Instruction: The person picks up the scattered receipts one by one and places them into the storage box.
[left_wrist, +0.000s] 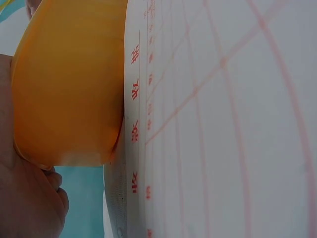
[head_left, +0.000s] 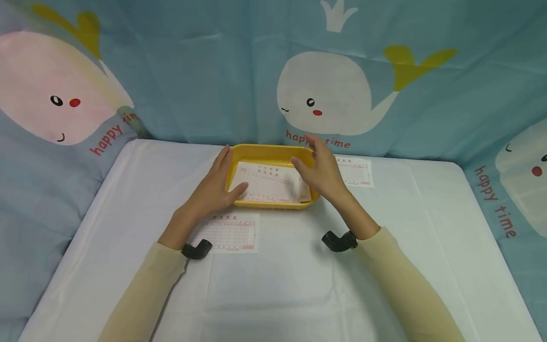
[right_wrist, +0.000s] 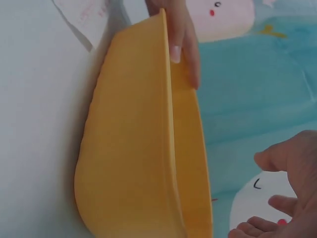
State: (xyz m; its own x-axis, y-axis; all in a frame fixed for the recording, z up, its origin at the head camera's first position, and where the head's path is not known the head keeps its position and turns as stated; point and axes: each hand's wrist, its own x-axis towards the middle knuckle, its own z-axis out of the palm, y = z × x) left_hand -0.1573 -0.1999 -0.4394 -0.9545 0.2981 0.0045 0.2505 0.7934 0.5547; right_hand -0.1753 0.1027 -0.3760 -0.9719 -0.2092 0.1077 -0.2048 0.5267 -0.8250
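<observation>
Tray yellow, oblong, shallow; red-gridded forms inside.

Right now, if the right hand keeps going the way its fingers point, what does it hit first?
The right hand hovers open above the yellow tray, fingers aimed left and slightly down. It would probably meet the paper form in the tray first, though depth is unclear; beyond that, the left hand on the tray's left rim.

Stood draped in white cloth, a table, backed and flanked by blue fabric printed with white whales and red "happy time" lettering.
</observation>
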